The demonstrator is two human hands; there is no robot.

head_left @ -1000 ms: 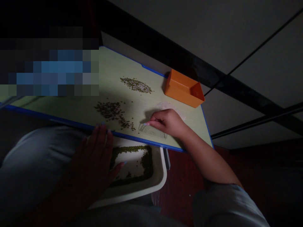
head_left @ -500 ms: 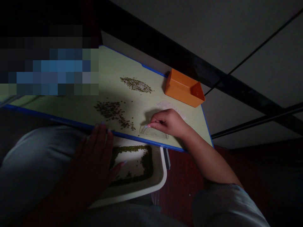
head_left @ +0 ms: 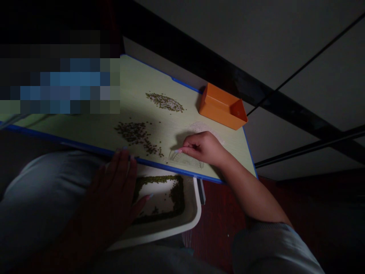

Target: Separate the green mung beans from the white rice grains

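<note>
My right hand [head_left: 203,148] is closed in a pinch at the rim of a clear, textured plastic piece [head_left: 186,160], which rests on the pale table top [head_left: 134,80] near its blue front edge. Whether that piece is a dish or a lid I cannot tell. Fine pale grains [head_left: 205,128] lie just behind this hand. My left hand [head_left: 114,186] is open, its fingers stretched out with the tips at the table's edge and the thumb over a white tub [head_left: 196,205]. Green beans [head_left: 178,196] line the inside of the tub.
A mixed pile of green beans and pale grains [head_left: 165,102] lies toward the back. A darker scattered pile [head_left: 137,133] sits nearer the front edge. An orange box [head_left: 222,108] stands at the far right, close to the cabinet [head_left: 308,137]. Pixelated blocks cover the upper left.
</note>
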